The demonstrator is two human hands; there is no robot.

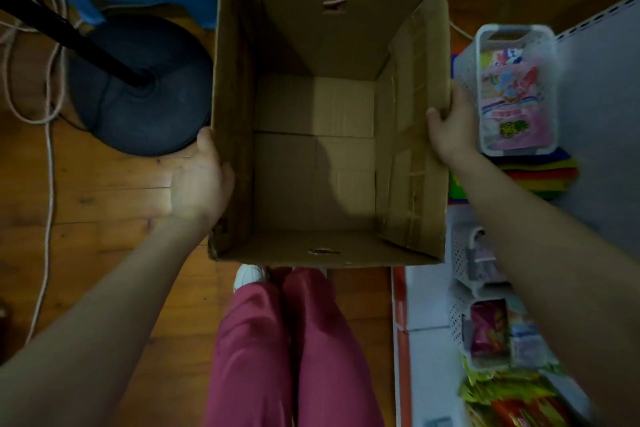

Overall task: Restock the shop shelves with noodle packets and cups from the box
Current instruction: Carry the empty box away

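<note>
The cardboard box (329, 121) fills the centre of the frame, open, its inside bare. The left hand (202, 180) grips its left wall, thumb over the rim; the right hand (452, 125) grips its right wall, beside a white basket (516, 35) on the shelf (595, 97).

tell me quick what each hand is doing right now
left hand: grips the left wall of the empty cardboard box.
right hand: grips the box's right wall, thumb over the rim.

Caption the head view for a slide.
Empty cardboard box, side walls gripped by left hand and right hand, beside stocked shelves.
</note>
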